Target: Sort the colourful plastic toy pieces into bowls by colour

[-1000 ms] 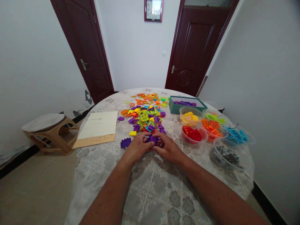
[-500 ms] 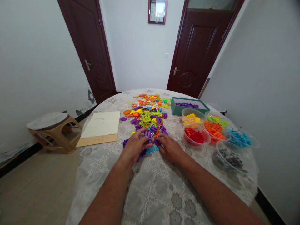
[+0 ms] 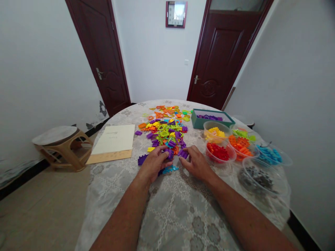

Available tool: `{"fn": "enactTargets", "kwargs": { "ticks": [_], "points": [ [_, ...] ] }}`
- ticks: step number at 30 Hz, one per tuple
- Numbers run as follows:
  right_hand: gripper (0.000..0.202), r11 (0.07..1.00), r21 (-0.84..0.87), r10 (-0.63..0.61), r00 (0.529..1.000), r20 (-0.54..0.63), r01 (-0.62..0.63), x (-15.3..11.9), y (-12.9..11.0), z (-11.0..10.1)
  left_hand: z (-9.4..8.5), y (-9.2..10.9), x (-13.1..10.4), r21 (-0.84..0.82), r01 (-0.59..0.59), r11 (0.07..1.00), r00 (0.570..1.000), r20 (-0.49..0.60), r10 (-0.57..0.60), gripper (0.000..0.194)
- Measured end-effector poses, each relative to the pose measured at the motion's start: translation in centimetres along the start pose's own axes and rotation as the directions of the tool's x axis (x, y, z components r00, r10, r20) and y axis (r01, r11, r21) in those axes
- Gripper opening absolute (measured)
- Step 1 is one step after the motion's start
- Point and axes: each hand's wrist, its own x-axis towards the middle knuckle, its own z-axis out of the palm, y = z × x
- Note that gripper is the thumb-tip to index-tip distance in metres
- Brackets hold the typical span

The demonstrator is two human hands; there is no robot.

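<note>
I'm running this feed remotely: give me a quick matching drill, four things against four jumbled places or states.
Things
1. right hand
2. green box
3. cream sheet
4. stool

Places or states
A. standing on the floor, left of the table
B. gripping a purple piece between thumb and fingers
C. lying flat on the table's left side
D. containing a heap of purple pieces

Right pairs: 1-B, 2-D, 3-C, 4-A

On the table we have loose pieces mid-frame, papers to their left, tubs and a box right
</note>
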Motion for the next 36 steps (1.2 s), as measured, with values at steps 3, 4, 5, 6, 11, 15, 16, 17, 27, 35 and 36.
{"fn": "enactTargets", "kwargs": {
  "ticks": [3, 4, 5, 6, 11, 15, 16, 17, 27, 35, 36],
  "points": [
    [0.029, 0.993, 0.091, -0.070, 0.997, -0.043, 0.074, 0.0, -1.4, 0.1, 0.1, -0.1, -0.2, 0.030, 0.000, 1.000, 1.000, 0.030, 0.000, 0.046],
    [0.030, 0.988, 0.111, -0.102, 0.994, -0.038, 0.105, -0.1, -1.8, 0.3, 0.2, -0.2, -0.2, 0.057, -0.007, 0.998, 0.999, 0.046, 0.004, 0.047],
    [0.032, 0.983, 0.127, -0.131, 0.991, -0.029, 0.133, -0.2, -2.2, 0.5, 0.2, -0.2, -0.3, 0.095, -0.019, 0.995, 0.998, 0.069, 0.012, 0.048],
    [0.035, 0.979, 0.137, -0.153, 0.988, -0.020, 0.154, -0.3, -2.4, 0.7, 0.1, -0.3, -0.3, 0.144, -0.039, 0.989, 0.995, 0.095, 0.025, 0.048],
    [0.039, 0.975, 0.158, -0.162, 0.987, 0.011, 0.158, -0.5, -2.7, 1.2, -0.2, -0.8, 0.0, 0.421, -0.194, 0.886, 0.976, 0.172, 0.132, 0.046],
    [0.038, 0.964, 0.217, -0.165, 0.986, 0.039, 0.153, -0.5, -2.5, 1.0, -0.2, -0.5, -0.1, 0.518, -0.265, 0.813, 0.962, 0.199, 0.187, 0.045],
    [0.038, 0.958, 0.247, -0.161, 0.986, 0.041, 0.146, -0.5, -2.5, 0.9, -0.2, -0.4, -0.2, 0.524, -0.274, 0.807, 0.960, 0.200, 0.196, 0.044],
    [0.039, 0.950, 0.283, -0.151, 0.988, 0.042, 0.134, -0.5, -2.4, 0.9, -0.1, -0.3, -0.3, 0.517, -0.274, 0.811, 0.960, 0.198, 0.198, 0.044],
    [0.039, 0.603, 0.706, 0.186, 0.926, 0.330, -0.373, 0.2, -1.8, 1.6, -0.6, -0.5, -0.7, 0.341, -0.232, 0.911, 0.953, 0.269, 0.142, 0.069],
    [0.039, 0.751, 0.566, 0.059, 0.888, 0.455, -0.340, 0.1, -3.3, -1.4, -1.2, 0.4, -1.2, 0.403, -0.362, 0.841, 0.885, 0.431, 0.174, 0.074],
    [0.036, 0.769, 0.546, 0.046, 0.881, 0.472, -0.332, 0.0, -3.5, -1.8, -1.3, 0.4, -1.3, 0.402, -0.357, 0.843, 0.880, 0.448, 0.159, 0.076]
  ]
}}
